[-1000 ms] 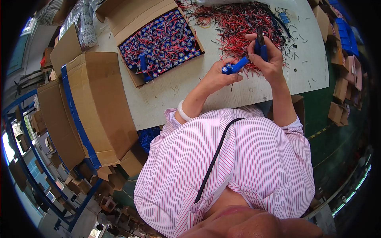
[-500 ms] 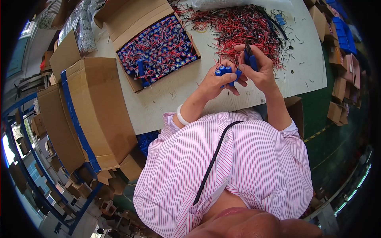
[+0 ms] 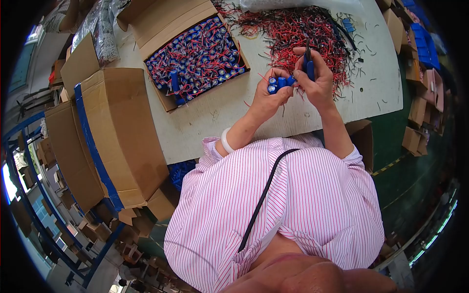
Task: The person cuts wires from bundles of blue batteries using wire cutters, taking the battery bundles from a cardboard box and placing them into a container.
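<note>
Several small blue cylindrical batteries with thin wires are gathered in my left hand, its fingers closed round them. My right hand grips blue-handled pliers, their dark jaws pointing away from me. The thumb and fingertips of this hand meet at the right side of the batteries; whether they pinch a battery or a wire is hidden. Just beyond both hands spreads a large pile of short red and black wires.
An open cardboard box full of blue batteries with red wires lies left on the white table. A tall carton stands beside the table. Plastic-wrapped goods lie at the back left. Blue bins are off to the right.
My right hand's fingers have drawn in at the batteries, and the pliers have shifted slightly. The batteries in my left hand have turned a little. A red wire now sticks out to their left.
</note>
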Demonstrator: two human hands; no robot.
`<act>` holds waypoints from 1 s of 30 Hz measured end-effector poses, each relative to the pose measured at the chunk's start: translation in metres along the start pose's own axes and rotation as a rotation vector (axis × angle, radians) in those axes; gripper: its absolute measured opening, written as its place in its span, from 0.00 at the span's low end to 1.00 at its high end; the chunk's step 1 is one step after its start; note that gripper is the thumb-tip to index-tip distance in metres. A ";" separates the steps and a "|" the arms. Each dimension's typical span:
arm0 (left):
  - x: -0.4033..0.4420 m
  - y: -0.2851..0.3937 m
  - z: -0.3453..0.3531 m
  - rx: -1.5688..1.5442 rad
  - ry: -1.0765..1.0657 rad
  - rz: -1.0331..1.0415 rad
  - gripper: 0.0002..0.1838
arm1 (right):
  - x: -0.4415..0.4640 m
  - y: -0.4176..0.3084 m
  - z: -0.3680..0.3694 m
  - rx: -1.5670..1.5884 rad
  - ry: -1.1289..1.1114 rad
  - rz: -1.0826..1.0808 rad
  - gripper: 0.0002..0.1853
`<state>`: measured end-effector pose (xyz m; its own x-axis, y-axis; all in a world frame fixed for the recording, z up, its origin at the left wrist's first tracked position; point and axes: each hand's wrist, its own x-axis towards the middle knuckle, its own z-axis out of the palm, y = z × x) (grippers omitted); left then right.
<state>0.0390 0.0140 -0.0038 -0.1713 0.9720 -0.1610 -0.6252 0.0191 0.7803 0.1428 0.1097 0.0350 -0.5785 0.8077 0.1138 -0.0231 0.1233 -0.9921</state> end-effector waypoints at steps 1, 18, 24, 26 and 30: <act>0.000 -0.001 -0.001 0.017 0.007 0.020 0.15 | 0.000 -0.004 -0.002 -0.020 -0.019 0.023 0.21; -0.003 0.003 0.000 0.302 0.150 0.190 0.12 | -0.022 -0.024 -0.035 -0.971 -0.285 -0.271 0.26; -0.003 0.005 -0.001 0.479 0.145 0.247 0.11 | -0.013 -0.033 -0.042 -1.034 -0.392 -0.296 0.27; -0.001 0.004 -0.001 0.505 0.135 0.279 0.11 | -0.012 -0.034 -0.045 -1.045 -0.421 -0.294 0.27; -0.003 0.009 -0.001 0.503 0.120 0.198 0.10 | -0.012 -0.030 -0.046 -1.042 -0.433 -0.327 0.27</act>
<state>0.0330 0.0114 0.0033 -0.3524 0.9355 -0.0266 -0.1367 -0.0233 0.9903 0.1883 0.1228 0.0659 -0.9024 0.4114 0.1283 0.3404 0.8630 -0.3733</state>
